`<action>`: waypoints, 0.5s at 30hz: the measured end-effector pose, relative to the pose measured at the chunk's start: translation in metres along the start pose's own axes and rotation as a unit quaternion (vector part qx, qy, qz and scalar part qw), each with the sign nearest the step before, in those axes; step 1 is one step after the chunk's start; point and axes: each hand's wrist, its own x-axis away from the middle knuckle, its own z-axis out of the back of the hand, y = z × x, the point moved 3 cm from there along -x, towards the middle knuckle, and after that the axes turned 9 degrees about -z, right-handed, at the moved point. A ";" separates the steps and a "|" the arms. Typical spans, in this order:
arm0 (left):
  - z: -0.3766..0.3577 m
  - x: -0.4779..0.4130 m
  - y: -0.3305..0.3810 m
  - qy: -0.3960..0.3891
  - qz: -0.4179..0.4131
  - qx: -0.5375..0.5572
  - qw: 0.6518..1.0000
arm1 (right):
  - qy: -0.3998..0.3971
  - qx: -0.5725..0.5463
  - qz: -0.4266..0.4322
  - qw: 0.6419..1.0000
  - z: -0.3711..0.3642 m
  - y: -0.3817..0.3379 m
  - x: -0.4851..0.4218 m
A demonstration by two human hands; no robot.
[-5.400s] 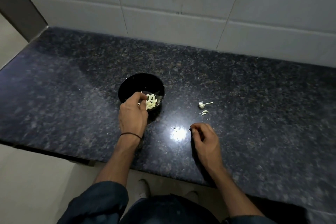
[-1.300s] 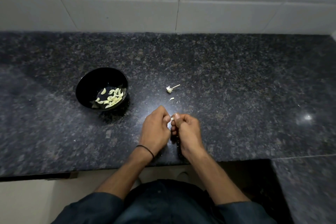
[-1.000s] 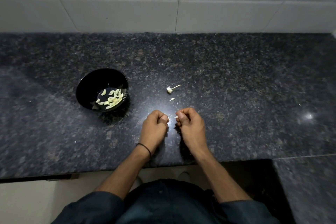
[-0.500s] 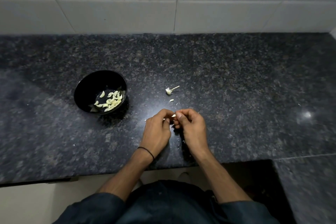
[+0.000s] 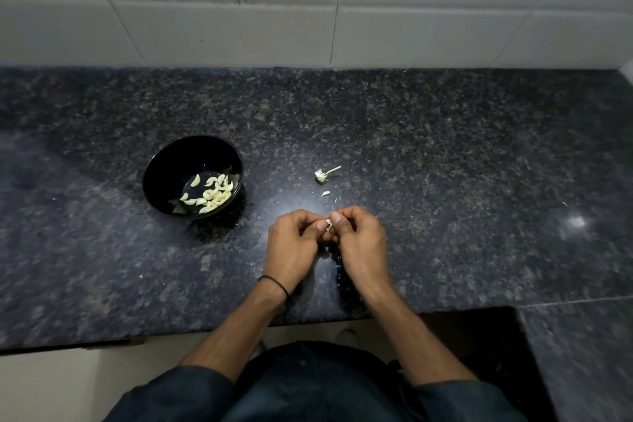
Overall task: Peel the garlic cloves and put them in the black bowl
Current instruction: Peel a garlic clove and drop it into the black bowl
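Grip: one garlic clove (image 5: 329, 225) is pinched from both sides, between the thumb and forefinger tips of the two hands, low over the countertop.
Countertop (image 5: 445, 164): dark speckled stone is seen, backed by a white tiled wall (image 5: 239, 10).
Left hand (image 5: 293, 247): fingers are curled inward and the thumb tip is pressed to the clove; the forearm is stretched across the near edge, with a black band (image 5: 274, 284) worn at the wrist.
Right hand (image 5: 359, 243): fingers are curled likewise, knuckles turned up, meeting the left at the clove.
Black bowl (image 5: 164, 161): set to the left of the hands, apart from them.
Peeled cloves (image 5: 212, 193): heaped in the bowl's bottom.
Garlic stalk (image 5: 325, 174): left lying beyond the hands.
Skin scrap (image 5: 325, 193): found between stalk and hands.
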 end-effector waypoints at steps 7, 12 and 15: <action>0.001 0.001 -0.001 0.008 0.034 0.055 0.998 | 0.017 0.079 0.022 0.996 -0.001 -0.003 0.004; 0.001 -0.002 0.001 -0.011 0.009 0.027 1.000 | 0.004 0.154 0.037 0.987 -0.002 -0.011 0.004; 0.001 -0.003 0.000 -0.017 0.008 0.022 1.000 | -0.013 0.179 0.033 0.983 -0.002 -0.013 0.001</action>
